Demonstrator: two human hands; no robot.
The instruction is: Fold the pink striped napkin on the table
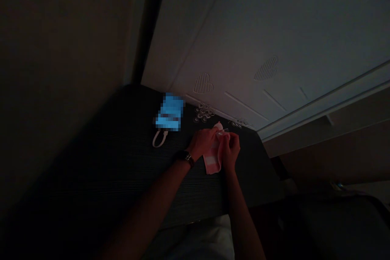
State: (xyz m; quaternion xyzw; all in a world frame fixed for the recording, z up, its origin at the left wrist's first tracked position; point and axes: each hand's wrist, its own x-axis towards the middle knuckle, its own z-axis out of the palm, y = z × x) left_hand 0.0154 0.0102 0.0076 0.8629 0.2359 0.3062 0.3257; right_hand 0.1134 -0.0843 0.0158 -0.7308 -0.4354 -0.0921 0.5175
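Note:
A pink cloth piece with a white band, possibly a sock, hangs between my two hands over the dark table. My left hand, with a dark watch on the wrist, is closed on its upper left part. My right hand pinches the upper right edge, thumb and fingers together. Between the fingertips shows a small clear plastic piece, touching the cloth's top. The dim light hides its exact shape and which fingers grip it.
Small clear ring-like pieces lie heaped at the table's back edge, with a second small heap to the right. A phone with a lit, blurred screen and a pale strap lies left. A white panel with heart reliefs rises behind the dark table.

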